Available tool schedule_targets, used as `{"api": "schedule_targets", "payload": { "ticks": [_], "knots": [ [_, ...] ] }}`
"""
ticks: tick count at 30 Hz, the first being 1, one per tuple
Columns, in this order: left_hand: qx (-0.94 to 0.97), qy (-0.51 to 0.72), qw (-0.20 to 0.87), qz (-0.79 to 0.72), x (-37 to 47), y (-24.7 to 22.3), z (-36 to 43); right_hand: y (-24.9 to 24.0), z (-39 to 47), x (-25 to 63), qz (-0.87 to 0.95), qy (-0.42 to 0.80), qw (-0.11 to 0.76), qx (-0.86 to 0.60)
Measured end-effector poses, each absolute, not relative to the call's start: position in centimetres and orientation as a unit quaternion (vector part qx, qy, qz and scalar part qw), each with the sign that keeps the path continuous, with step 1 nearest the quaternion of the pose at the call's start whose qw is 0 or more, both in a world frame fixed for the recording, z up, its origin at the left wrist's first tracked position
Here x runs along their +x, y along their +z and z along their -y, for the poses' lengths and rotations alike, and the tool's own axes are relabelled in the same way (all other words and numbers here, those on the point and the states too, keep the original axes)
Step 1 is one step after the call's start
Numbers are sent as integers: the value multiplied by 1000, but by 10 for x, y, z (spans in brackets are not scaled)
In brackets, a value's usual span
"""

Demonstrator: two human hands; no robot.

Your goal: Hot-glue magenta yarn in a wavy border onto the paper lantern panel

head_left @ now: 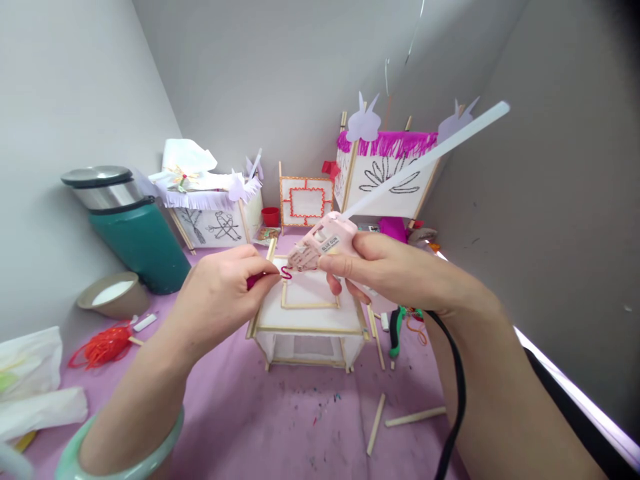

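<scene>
A pink glue gun (325, 243) with a long white glue stick (430, 157) in its rear is gripped by my right hand (385, 267). Its nozzle is beside a wavy magenta strip (286, 273). My left hand (230, 287) pinches that strip between thumb and fingertips, over the left side of a white box with wooden stick edges (270, 317). A smaller rectangle of thin sticks (310, 307) lies on the box top. The hands and the gun hide part of the box's back edge.
Two decorated paper lanterns (215, 225) (390, 180) and a red-trimmed frame (306, 200) stand behind. At left are a teal bottle (140, 243), a bowl (114, 297) and red string (105, 347). Green-handled pliers (396, 331) and loose sticks (377, 425) lie right. A black cord (457, 380) hangs near my right forearm.
</scene>
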State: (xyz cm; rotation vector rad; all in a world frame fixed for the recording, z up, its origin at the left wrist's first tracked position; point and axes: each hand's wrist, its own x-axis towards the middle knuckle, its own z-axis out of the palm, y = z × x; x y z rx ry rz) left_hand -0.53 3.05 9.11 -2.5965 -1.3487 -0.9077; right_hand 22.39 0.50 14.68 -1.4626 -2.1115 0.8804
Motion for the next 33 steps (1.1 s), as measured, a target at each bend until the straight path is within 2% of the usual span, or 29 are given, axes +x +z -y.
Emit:
{"api": "schedule_targets", "payload": {
  "ticks": [25, 33],
  "knots": [
    [-822, -293, 29, 488, -1, 91, -32, 147, -4, 221, 771, 323, 188, -516],
    [-812, -299, 22, 500, 0, 90, -32, 145, -7, 221, 776, 328, 208, -498]
  ]
}}
